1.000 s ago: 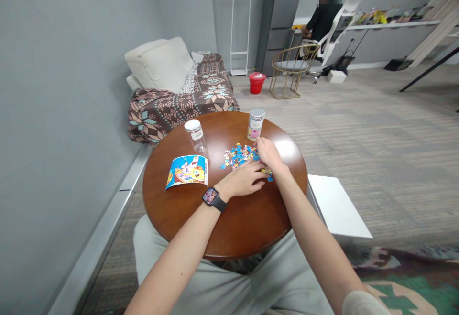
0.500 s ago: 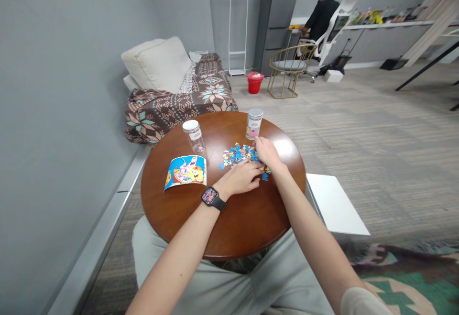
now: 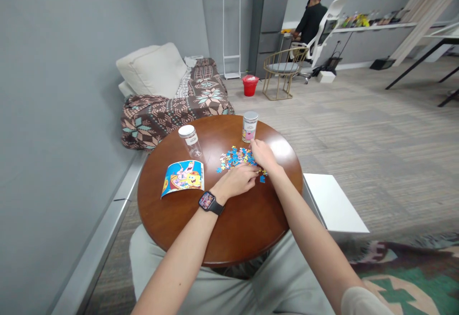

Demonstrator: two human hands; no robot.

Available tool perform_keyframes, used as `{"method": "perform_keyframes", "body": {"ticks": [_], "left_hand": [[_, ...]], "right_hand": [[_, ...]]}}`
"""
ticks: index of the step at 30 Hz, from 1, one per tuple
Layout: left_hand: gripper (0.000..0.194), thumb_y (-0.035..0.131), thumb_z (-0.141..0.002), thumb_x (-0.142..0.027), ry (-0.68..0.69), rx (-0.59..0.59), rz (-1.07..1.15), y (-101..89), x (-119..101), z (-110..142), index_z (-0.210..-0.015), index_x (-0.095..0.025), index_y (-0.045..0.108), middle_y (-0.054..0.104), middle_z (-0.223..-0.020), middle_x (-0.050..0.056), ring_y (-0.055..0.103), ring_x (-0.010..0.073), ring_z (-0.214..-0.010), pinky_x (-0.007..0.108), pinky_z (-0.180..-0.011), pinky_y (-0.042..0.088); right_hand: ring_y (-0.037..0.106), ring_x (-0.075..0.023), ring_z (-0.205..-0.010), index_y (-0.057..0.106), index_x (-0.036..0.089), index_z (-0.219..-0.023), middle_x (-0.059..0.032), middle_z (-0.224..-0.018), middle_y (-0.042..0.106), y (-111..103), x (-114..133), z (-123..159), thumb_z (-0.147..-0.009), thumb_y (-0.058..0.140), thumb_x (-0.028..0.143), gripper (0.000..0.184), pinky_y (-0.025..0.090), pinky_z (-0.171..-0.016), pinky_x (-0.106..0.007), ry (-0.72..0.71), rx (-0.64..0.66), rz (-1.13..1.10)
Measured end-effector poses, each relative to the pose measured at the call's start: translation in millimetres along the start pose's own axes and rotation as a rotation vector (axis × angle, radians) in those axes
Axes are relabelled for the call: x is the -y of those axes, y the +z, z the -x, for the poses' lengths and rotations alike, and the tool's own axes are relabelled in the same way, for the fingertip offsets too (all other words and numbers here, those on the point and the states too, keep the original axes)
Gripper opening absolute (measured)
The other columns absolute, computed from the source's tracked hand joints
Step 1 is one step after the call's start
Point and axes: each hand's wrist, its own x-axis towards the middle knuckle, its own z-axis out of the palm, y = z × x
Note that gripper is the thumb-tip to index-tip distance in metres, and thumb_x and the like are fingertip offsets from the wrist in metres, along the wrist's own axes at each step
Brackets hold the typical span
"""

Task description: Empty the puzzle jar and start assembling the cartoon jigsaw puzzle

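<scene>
A loose heap of small blue, yellow and pink jigsaw puzzle pieces (image 3: 234,157) lies on the round brown table (image 3: 247,229). Over the heap's near edge my left hand (image 3: 239,180) rests palm down, its fingers stretched across some pieces; a black watch (image 3: 207,201) is on that wrist. My right hand (image 3: 263,155) is at the heap's right edge with fingers curled down and together; whatever is under the fingertips is hidden. Just behind it stands a printed jar with a silver lid (image 3: 249,127). One separate blue puzzle piece (image 3: 262,179) lies between my wrists.
A clear jar with a white lid (image 3: 191,142) and a curled cartoon picture sheet (image 3: 183,177) are on the table's left side. Beyond are a covered sofa (image 3: 172,109), a red bin (image 3: 250,86) and a seated person (image 3: 311,21). A white box (image 3: 335,202) stands at right.
My left hand has drawn slightly back left and its fingers have come closer together, uncovering the blue piece. My right hand stays at the heap's edge. The view has shifted a little.
</scene>
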Motion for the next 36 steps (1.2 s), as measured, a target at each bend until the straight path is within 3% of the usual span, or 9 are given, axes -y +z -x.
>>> {"method": "perform_keyframes", "body": {"ticks": [6, 12, 16, 20, 23, 26, 29, 32, 36], "left_hand": [[0.028, 0.048, -0.087, -0.008, -0.059, -0.082, 0.08, 0.5, -1.2, 0.7, -0.106, -0.015, 0.067, 0.07, -0.116, 0.007, 0.063, 0.0194, -0.11, 0.034, -0.102, 0.048], [0.023, 0.049, -0.086, -0.009, -0.254, -0.198, 0.106, 1.1, 6.8, 3.5, -0.095, -0.018, 0.068, 0.07, -0.104, 0.007, 0.065, 0.0196, -0.098, 0.036, -0.094, 0.052], [0.021, 0.051, -0.083, -0.008, -0.332, -0.236, 0.002, -5.2, 12.3, 6.7, -0.094, -0.017, 0.066, 0.064, -0.118, 0.009, 0.059, 0.0232, -0.113, 0.041, -0.102, 0.047], [0.024, 0.052, -0.085, -0.013, -0.46, -0.234, -0.07, -10.9, 19.4, 13.6, -0.106, -0.016, 0.063, 0.064, -0.118, 0.01, 0.059, 0.0237, -0.112, 0.04, -0.102, 0.046], [0.036, 0.057, -0.086, -0.026, -0.545, -0.194, -0.101, -12.1, 26.1, 21.8, -0.12, -0.014, 0.058, 0.062, -0.124, 0.014, 0.059, 0.0267, -0.115, 0.042, -0.103, 0.046], [0.044, 0.059, -0.087, -0.033, -0.509, -0.126, -0.08, -10.0, 32.8, 28.3, -0.126, -0.015, 0.057, 0.055, -0.137, 0.015, 0.053, 0.0281, -0.126, 0.043, -0.11, 0.041], [0.043, 0.056, -0.088, -0.03, -0.49, -0.096, -0.064, -4.4, 38.2, 28.9, -0.129, -0.017, 0.057, 0.051, -0.143, 0.014, 0.048, 0.027, -0.133, 0.042, -0.113, 0.038], [0.043, 0.051, -0.091, -0.028, -0.483, -0.114, -0.07, 3.2, 41.4, 24.4, -0.134, -0.019, 0.054, 0.049, -0.146, 0.013, 0.046, 0.0261, -0.135, 0.043, -0.113, 0.037], [0.043, 0.044, -0.096, -0.026, -0.439, -0.148, -0.096, 6.4, 40.0, 18.1, -0.136, -0.015, 0.05, 0.045, -0.148, 0.015, 0.041, 0.0257, -0.139, 0.043, -0.115, 0.035]], "right_hand": [[0.061, -0.0229, -0.095, 0.065, 0.015, -0.095, -0.0143, -0.1, 0.068, -3.5, 5.4, 2.4, -0.1, 0.023, 0.036, 0.047, 0.041, -0.087, -0.031, 0.02, 0.009, 0.013], [0.061, -0.0238, -0.098, 0.064, 0.015, -0.094, -0.0155, -0.102, 0.067, -3.1, 6.5, 3.9, -0.099, 0.023, 0.035, 0.046, 0.041, -0.088, -0.033, 0.03, 0.006, 0.009], [0.059, -0.0235, -0.1, 0.061, 0.017, -0.089, -0.0139, -0.097, 0.066, 3.9, 2.0, 1.1, -0.098, 0.026, 0.033, 0.039, 0.04, -0.089, -0.032, 0.005, -0.034, -0.011], [0.057, -0.0235, -0.099, 0.056, 0.015, -0.099, -0.0141, -0.102, 0.062, 3.2, -0.1, -3.3, -0.093, 0.036, 0.024, 0.023, 0.043, -0.086, -0.032, 0.052, -0.122, -0.047], [0.057, -0.0226, -0.098, 0.055, 0.012, -0.103, -0.0153, -0.106, 0.06, -10.0, -4.8, -1.2, -0.084, 0.04, 0.009, 0.025, 0.043, -0.086, -0.032, 0.051, -0.126, -0.002], [0.058, -0.0207, -0.096, 0.061, 0.014, -0.095, -0.0111, -0.099, 0.062, -26.3, -17.0, 15.2, -0.082, 0.043, 0.006, 0.024, 0.043, -0.089, -0.032, -0.148, 0.012, 0.075], [0.06, -0.0196, -0.09, 0.066, 0.016, -0.093, -0.0077, -0.093, 0.063, -33.1, -33.7, 44.5, -0.082, 0.057, 0.016, 0.014, 0.045, -0.088, -0.032, -0.303, 0.174, 0.147], [0.06, -0.0216, -0.097, 0.066, 0.016, -0.101, -0.0096, -0.103, 0.062, -29.9, -47.9, 72.4, -0.085, 0.059, 0.018, 0.018, 0.045, -0.093, -0.034, -0.338, 0.122, 0.191], [0.061, -0.0213, -0.098, 0.067, 0.018, -0.096, -0.0087, -0.101, 0.062, -26.9, -55.9, 89.8, -0.09, 0.053, 0.017, 0.016, 0.046, -0.095, -0.035, -0.35, 0.043, 0.163]]}}
